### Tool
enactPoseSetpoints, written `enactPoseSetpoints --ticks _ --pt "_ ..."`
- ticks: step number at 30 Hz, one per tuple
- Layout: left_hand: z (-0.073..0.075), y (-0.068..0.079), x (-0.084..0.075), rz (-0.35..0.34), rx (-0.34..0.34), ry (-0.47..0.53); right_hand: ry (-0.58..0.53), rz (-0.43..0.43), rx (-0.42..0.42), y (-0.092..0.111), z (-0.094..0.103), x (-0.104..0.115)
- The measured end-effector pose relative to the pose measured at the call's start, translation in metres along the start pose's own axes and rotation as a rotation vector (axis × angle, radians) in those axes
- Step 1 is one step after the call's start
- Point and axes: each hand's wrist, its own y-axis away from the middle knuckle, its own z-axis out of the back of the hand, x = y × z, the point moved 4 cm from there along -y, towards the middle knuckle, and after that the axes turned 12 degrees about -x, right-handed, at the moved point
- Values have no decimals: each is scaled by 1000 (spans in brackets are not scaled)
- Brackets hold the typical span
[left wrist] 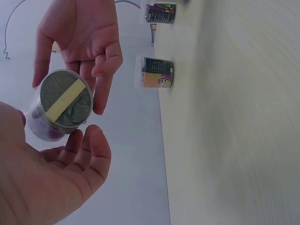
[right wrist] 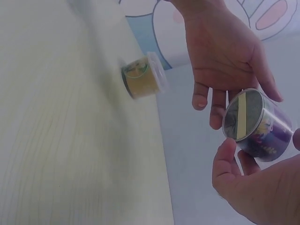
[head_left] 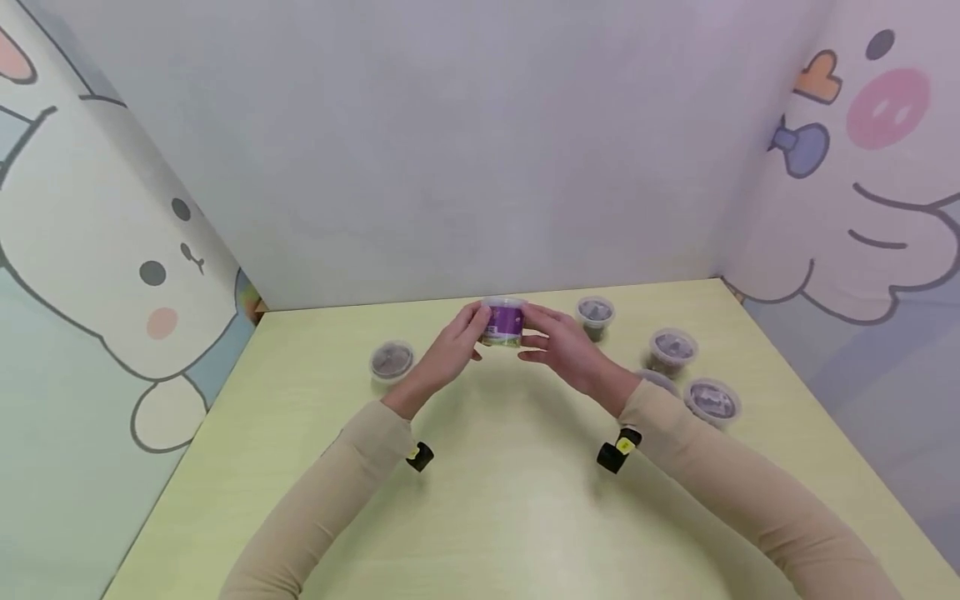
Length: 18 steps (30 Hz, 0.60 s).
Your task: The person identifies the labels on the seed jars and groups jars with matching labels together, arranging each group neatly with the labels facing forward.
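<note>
A small clear plastic tub with a purple label (head_left: 502, 323) is held up over the far part of the table, between both hands. My left hand (head_left: 453, 337) grips its left side, thumb on the near face. On the other side, my right hand (head_left: 562, 342) holds it with thumb and fingers. The wrist views show the tub's underside, where a pale yellow strip (left wrist: 65, 100) crosses the dark contents. In the right wrist view, the purple printed side of the tub (right wrist: 274, 133) faces away from the left palm.
A lidded tub (head_left: 392, 361) stands left of my left forearm. To the right are several more, including one at the back (head_left: 596, 312), one farther right (head_left: 673, 346) and one nearer (head_left: 712, 402); my right sleeve partly hides another (head_left: 657, 381). A plain wall (head_left: 480, 150) backs the table (head_left: 510, 500).
</note>
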Motion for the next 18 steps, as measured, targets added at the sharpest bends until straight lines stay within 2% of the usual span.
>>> enactPoseSetpoints --ticks 5,11,18 --pt "1 -1 0 -21 -42 -1 3 35 -5 -1 0 -1" --pt "2 -2 0 -37 -77 34 -8 29 74 1 -5 -2" --pt "3 -1 -4 -51 -57 43 12 39 55 1 -4 -1"
